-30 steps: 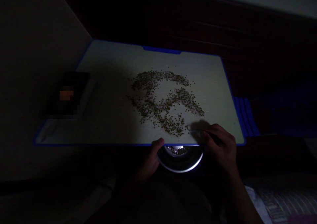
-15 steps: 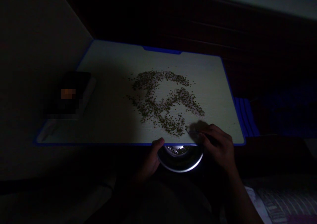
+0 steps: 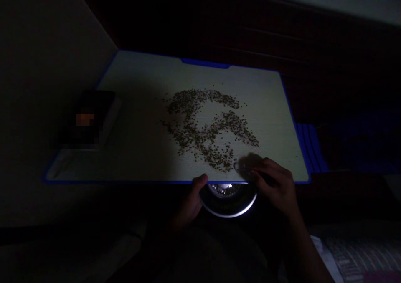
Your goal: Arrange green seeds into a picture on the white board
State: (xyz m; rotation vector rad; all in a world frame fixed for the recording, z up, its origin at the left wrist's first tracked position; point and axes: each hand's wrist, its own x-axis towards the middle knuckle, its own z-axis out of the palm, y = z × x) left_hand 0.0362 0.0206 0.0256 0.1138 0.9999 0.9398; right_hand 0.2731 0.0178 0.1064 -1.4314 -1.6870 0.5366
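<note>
The scene is very dark. A spread of small brown seeds (image 3: pixel 208 126) lies on a pale board with a blue rim (image 3: pixel 140 149). My left hand (image 3: pixel 189 203) grips the rim of a round metal bowl (image 3: pixel 230 199) held just under the board's near edge; some seeds show inside it. My right hand (image 3: pixel 277 185) rests on the board's near right part, fingers curled round a thin implement (image 3: pixel 242 165) whose tip touches the board beside the seeds.
A dark flat object (image 3: pixel 87 120) lies on the board's left side. A wall stands at the left. Blue striped cloth (image 3: pixel 308 147) shows past the board's right edge, and patterned fabric (image 3: pixel 354 256) lies at the lower right.
My right hand with the implement has shifted slightly left and nearer the board's edge. The left hand and the bowl have stayed put.
</note>
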